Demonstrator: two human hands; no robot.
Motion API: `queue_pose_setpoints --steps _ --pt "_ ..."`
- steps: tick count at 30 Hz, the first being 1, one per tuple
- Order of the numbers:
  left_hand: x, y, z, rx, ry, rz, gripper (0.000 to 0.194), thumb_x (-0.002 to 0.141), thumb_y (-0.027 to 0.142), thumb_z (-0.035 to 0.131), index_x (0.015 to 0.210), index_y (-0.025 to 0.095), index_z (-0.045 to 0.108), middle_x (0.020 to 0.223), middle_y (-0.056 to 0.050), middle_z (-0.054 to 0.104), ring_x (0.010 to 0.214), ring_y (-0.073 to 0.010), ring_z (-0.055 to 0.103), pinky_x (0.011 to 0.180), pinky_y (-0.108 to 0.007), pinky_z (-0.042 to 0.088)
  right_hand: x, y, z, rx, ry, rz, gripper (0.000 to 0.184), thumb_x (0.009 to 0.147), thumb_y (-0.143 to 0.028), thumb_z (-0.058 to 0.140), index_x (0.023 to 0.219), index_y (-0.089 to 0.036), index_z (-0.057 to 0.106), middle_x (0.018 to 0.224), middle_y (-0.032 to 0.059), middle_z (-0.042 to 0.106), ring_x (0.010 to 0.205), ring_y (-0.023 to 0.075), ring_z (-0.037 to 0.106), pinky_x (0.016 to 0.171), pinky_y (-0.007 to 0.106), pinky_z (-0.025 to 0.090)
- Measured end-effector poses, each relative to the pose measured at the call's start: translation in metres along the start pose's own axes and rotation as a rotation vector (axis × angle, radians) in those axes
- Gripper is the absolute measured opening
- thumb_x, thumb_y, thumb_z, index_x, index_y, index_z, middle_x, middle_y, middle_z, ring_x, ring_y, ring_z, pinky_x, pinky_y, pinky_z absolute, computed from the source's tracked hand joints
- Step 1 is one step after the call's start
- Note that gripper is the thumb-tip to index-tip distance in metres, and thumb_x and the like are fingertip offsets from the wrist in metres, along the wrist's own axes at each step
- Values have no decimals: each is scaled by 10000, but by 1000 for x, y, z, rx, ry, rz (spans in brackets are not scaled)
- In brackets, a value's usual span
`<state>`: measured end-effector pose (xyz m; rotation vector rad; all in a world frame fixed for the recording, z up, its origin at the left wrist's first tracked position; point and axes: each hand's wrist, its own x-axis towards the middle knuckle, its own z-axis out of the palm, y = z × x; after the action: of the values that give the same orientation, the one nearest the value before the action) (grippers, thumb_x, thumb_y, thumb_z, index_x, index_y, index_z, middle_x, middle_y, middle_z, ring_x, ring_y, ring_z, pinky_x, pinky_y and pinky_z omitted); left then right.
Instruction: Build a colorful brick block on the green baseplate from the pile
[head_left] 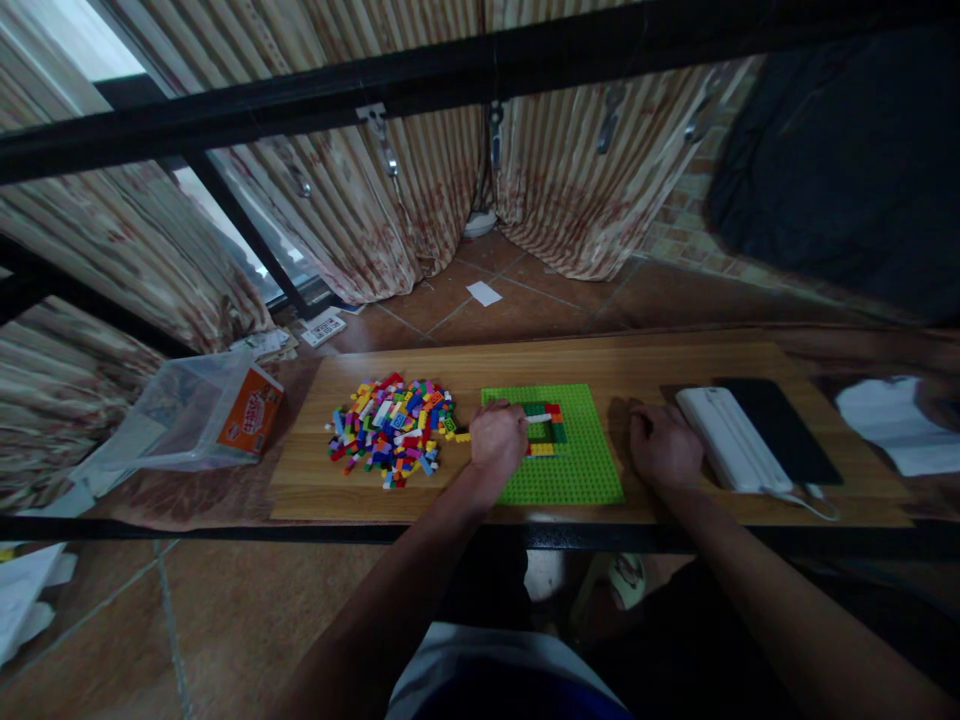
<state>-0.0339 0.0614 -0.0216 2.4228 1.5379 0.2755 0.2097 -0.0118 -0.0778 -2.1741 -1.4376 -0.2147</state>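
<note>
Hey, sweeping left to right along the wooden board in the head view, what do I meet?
Pile of colorful bricks, green baseplate, right hand, white device, dark flat panel. The left hand overlaps the baseplate, so it's left out.

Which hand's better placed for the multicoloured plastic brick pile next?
Likely the left hand: it's nearer the pile; the right hand is beyond the green studded plastic baseplate, beside a white oblong plastic device.

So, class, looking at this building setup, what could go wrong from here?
The left hand is right at the build, so it might knock it out of line. The loose pile lies near the front edge of the table; a stray sweep could spill some. The right hand, close beside the white box, might bump it.
</note>
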Motion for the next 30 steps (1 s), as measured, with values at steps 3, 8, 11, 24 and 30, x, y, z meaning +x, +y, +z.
queue_pose_setpoints --steps 3,8,11,24,30 --pt "-1 -1 -1 -13 7 3 231 899 237 490 831 208 709 915 -56 697 898 -177 614 824 -295 445 0 1 1 7 -10 0 280 899 -284 447 960 -164 693 923 122 655 802 232 597 649 337 429" --pt "0 1 0 -6 12 -19 235 902 251 486 847 211 711 928 -57 702 905 -176 615 835 -298 441 0 2 0 19 -21 2 285 899 -287 445 964 -155 690 923 131 652 813 245 602 669 351 438" --pt "2 4 1 25 15 -42 267 907 257 461 849 200 716 914 -80 701 899 -203 624 828 -335 447 0 1 -1 11 -35 9 287 898 -286 446 977 -152 687 934 123 652 831 236 601 691 341 441" --pt "1 10 0 -44 44 -148 212 828 211 558 999 194 682 1021 -103 689 959 -227 634 874 -358 481 0 2 1 27 -19 2 296 899 -299 431 958 -169 690 927 135 651 812 257 602 660 362 435" --pt "9 0 2 -205 99 -127 368 793 220 599 1157 189 647 1154 -77 665 1118 -211 568 1020 -332 423 0 2 0 38 -20 6 279 902 -291 443 963 -180 691 934 130 660 812 252 608 653 349 430"
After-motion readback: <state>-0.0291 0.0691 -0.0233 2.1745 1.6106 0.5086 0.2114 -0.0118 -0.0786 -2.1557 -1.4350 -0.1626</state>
